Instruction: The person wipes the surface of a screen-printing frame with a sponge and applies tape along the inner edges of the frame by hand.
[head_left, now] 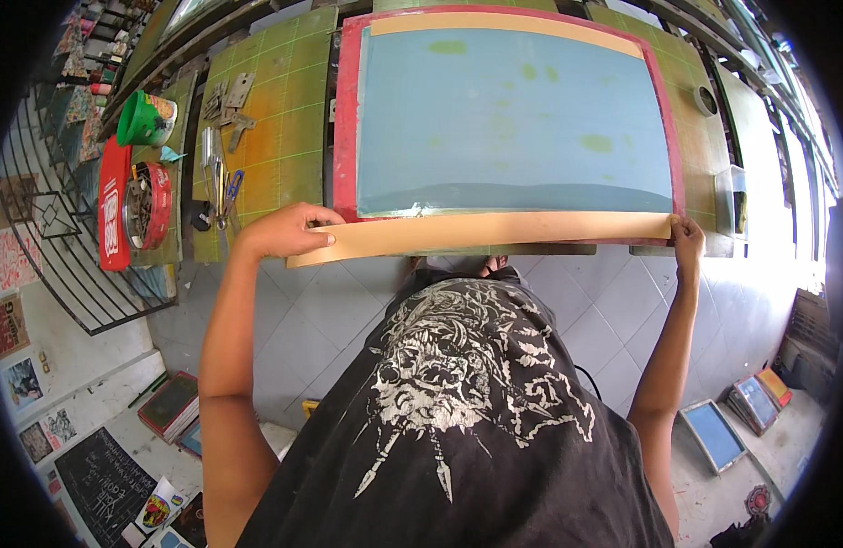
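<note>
A long strip of tan tape [495,228] is stretched level along the near edge of a red-framed screen [513,119] with a pale blue mesh and greenish blotches. My left hand [289,228] is closed on the strip near its left end, thumb on its face. My right hand [687,237] pinches the right end beside the frame's lower right corner. Another tan band [504,26] lies along the screen's far edge. The screen rests on a green gridded work table [234,46]; whether the strip touches the frame all along is hard to tell.
To the left are a green bucket [143,119], a red round tin [149,205], metal brackets [234,96] and hand tools [222,187]. A clear container [729,201] and tape roll [706,100] sit right. Small framed screens [714,434] stand low at right.
</note>
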A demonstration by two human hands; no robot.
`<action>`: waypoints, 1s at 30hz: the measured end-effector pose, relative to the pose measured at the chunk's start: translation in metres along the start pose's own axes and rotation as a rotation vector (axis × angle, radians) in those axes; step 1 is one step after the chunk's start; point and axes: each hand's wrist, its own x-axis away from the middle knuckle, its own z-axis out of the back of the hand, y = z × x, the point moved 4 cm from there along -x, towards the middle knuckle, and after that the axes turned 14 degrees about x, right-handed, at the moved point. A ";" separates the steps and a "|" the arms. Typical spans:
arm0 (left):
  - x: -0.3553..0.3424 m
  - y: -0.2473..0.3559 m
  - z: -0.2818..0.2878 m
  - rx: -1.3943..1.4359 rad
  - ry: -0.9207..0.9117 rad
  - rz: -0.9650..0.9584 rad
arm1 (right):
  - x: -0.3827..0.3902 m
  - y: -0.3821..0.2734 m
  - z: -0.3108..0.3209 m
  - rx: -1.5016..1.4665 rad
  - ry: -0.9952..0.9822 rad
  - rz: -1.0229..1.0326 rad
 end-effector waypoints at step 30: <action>0.024 0.065 -0.016 -0.340 0.464 -0.159 | -0.007 0.015 0.097 -0.102 0.157 0.176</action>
